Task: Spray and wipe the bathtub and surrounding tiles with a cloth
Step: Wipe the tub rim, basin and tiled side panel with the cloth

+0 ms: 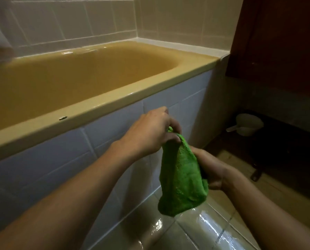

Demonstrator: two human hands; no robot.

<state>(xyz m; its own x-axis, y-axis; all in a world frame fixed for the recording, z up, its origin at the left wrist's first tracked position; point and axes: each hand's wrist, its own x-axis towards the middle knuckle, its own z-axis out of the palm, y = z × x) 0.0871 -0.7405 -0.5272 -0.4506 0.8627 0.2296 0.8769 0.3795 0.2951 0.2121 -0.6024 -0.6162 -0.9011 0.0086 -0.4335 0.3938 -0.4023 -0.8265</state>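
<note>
A bright green cloth (182, 177) hangs in front of the tub's tiled side panel (114, 134). My left hand (150, 132) pinches its top corner from above. My right hand (213, 168) grips the cloth's right side lower down, fingers curled behind it. The mustard-yellow bathtub (100, 105) fills the upper left, its rim running diagonally just beyond my hands. Pale wall tiles (75, 20) rise behind the tub. No spray bottle is in view.
The glossy floor tiles (204, 230) below the cloth shine wet. A white scoop with a handle (248, 124) sits on the dark floor at the right. A dark red wooden door or cabinet (280, 40) stands past the tub's end. A small chip (62, 118) marks the rim.
</note>
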